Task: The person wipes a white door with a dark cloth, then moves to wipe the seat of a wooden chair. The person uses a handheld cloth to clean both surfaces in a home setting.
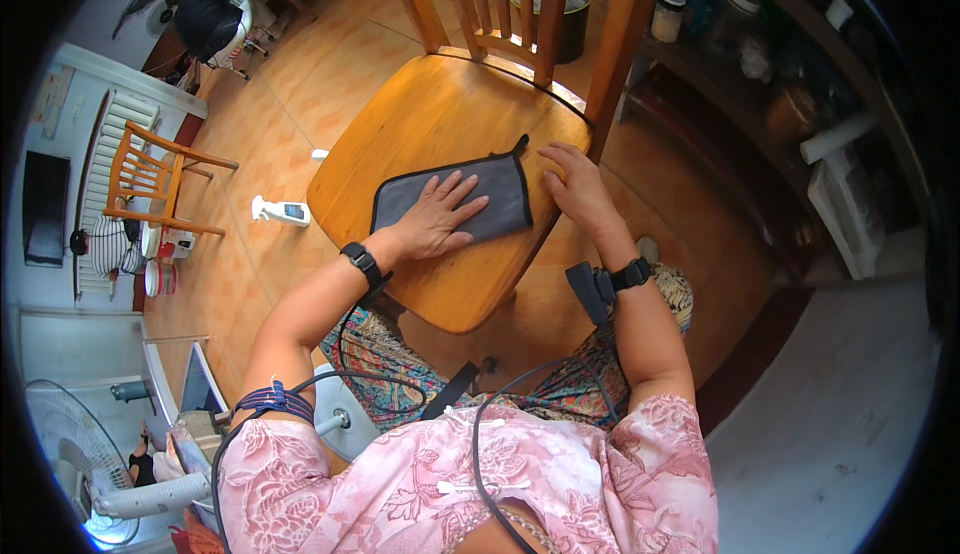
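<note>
A grey cloth (502, 207) with black edging and a small black loop lies on the seat of a wooden chair (450, 104). Spread flat on the cloth is my left hand (439, 216), palm down with its fingers apart. My right hand (577, 183) is at the seat's right edge, beside the cloth's looped end. Its fingers are slightly bent, with the thumb apart, and nothing shows in them. Whether it presses on the wood is hard to tell.
Left of the seat, a white spray bottle (282, 211) lies on the tiled floor. Farther left are a second wooden chair (169, 179) and buckets (160, 278). A bin (574, 29) stands behind the backrest. Shelves (757, 81) with jars line the right. A person (206, 18) sits far back.
</note>
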Demonstrator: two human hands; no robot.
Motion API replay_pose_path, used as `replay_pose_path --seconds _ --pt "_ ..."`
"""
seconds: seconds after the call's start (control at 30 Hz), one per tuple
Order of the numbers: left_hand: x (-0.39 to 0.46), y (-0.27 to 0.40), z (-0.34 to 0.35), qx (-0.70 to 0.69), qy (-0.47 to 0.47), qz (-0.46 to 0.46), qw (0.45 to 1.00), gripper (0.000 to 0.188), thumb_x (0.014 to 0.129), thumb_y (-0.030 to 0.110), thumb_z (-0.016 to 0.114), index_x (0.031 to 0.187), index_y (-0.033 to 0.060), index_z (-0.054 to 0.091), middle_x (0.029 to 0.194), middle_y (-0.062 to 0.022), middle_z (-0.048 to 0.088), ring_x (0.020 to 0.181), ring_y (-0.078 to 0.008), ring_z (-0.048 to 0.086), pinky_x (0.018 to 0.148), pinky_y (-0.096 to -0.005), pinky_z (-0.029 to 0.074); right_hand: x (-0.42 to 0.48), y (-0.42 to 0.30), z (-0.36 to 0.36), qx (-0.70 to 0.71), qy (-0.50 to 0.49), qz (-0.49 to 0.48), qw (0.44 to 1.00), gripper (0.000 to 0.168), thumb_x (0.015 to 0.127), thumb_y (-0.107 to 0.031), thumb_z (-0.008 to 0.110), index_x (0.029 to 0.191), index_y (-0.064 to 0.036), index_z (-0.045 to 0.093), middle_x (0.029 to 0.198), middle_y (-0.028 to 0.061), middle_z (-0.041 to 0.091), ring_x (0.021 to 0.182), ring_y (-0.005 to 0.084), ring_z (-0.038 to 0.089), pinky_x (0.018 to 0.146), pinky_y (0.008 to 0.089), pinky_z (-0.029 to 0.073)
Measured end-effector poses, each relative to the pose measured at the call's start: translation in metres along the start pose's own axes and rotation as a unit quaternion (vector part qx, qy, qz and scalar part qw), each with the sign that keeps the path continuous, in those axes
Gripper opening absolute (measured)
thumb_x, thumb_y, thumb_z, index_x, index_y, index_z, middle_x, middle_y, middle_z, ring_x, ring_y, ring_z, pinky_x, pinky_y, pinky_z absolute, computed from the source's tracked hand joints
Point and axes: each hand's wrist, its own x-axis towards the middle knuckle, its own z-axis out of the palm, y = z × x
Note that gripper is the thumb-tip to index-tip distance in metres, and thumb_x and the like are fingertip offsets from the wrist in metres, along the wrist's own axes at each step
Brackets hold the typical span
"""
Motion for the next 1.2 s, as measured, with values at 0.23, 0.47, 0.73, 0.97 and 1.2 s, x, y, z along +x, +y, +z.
replay_pose_path --seconds 0.23,0.47,0.73,0.97,1.2 --pt "-0.068 -0.061 0.024 0.037 0.025 -0.259 0.965 0.06 0.084 0.049 0.039 0.134 0.0175 0.026 0.143 -0.0135 0.011 0.13 -0.0354 0.009 0.101 -0.0541 0.009 -0.004 0.008 -0.007 -0.009 0.049 -0.014 0.999 0.031 0.076 -0.01 0.053 0.106 -0.002 0.053 0.11 0.0168 0.052 0.101 0.0328 0.049 0.086 0.0367 0.04" --pt "-0.006 -0.156 0.025 0.002 0.041 -0.481 0.876 0.063 0.085 0.052 0.033 0.136 0.0192 0.019 0.143 -0.0145 0.008 0.13 -0.0386 0.008 0.098 -0.0587 0.009 -0.012 0.0 -0.02 -0.001 0.006 -0.002 1.0 0.029 0.078 -0.009 0.054 0.106 -0.004 0.053 0.106 0.0142 0.054 0.091 0.0293 0.054 0.078 0.0343 0.044" --pt "0.122 -0.007 0.005 0.028 -0.018 -0.013 0.999 0.064 0.08 0.049 0.042 0.132 0.0136 0.03 0.14 -0.0203 0.013 0.129 -0.0408 0.01 0.097 -0.06 0.01 -0.007 -0.003 -0.029 -0.03 -0.005 -0.023 0.999 0.025 0.075 -0.011 0.054 0.099 -0.005 0.055 0.093 0.0154 0.057 0.085 0.0329 0.054 0.073 0.0405 0.044" --pt "0.08 -0.025 -0.007 -0.002 0.02 0.085 0.996 0.058 0.074 0.036 0.058 0.126 0.0168 0.04 0.137 -0.0147 0.025 0.127 -0.0362 0.02 0.1 -0.0532 0.013 -0.008 -0.002 -0.026 -0.029 -0.048 0.007 0.998 0.029 0.075 -0.009 0.055 0.104 -0.004 0.053 0.091 0.0155 0.058 0.085 0.0332 0.053 0.074 0.0385 0.044" --pt "0.034 -0.204 0.009 -0.005 -0.019 -0.42 0.907 0.065 0.085 0.054 0.032 0.138 0.024 0.01 0.144 -0.0105 0.002 0.132 -0.0332 0.003 0.101 -0.0552 0.007 -0.013 0.004 -0.022 -0.038 -0.075 0.008 0.996 0.026 0.074 -0.009 0.055 0.1 -0.005 0.054 0.084 0.014 0.057 0.082 0.0315 0.054 0.07 0.0387 0.044"
